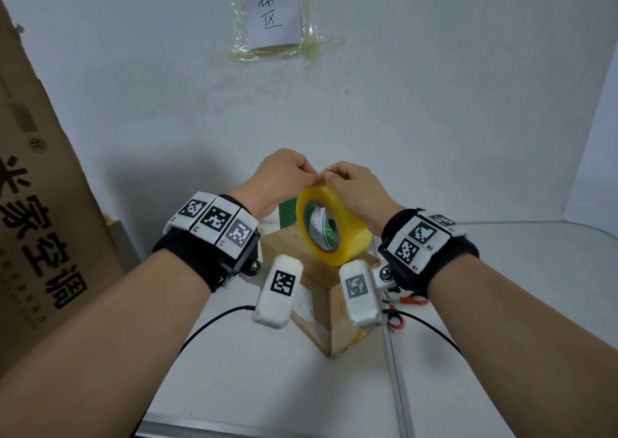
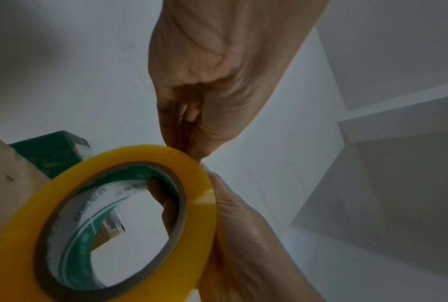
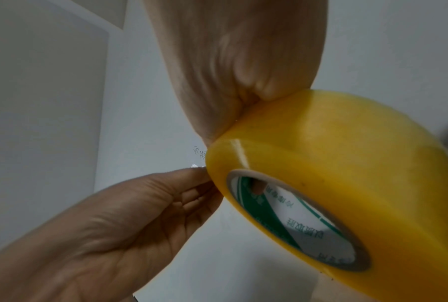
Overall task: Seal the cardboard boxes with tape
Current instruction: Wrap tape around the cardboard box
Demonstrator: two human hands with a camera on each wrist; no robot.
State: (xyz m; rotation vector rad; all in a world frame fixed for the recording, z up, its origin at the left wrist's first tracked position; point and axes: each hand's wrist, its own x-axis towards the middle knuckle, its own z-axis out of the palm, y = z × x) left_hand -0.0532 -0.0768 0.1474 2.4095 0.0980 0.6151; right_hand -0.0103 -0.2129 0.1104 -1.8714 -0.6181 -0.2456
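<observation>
Yellow tape roll (image 1: 332, 225) held upright above small cardboard box (image 1: 311, 277) on white surface (image 1: 254, 377). Right hand (image 1: 357, 186) grips roll, finger through core; left hand (image 1: 284, 173) pinches rim, apparently picking free end. Best: peel slowly, square.

A tall carton (image 1: 40, 203) walls the left; the table (image 1: 501, 303) lies open rightward.

1. Paper sign (image 1: 271, 6): handwritten, taped to the white wall (image 1: 434, 103).
2. Red-handled scissors (image 1: 406, 307): lying on the worktop (image 1: 501, 303).
3. Green box (image 1: 287, 215): near the wall.
4. Black cable (image 1: 207, 329): running across the worktop.
</observation>
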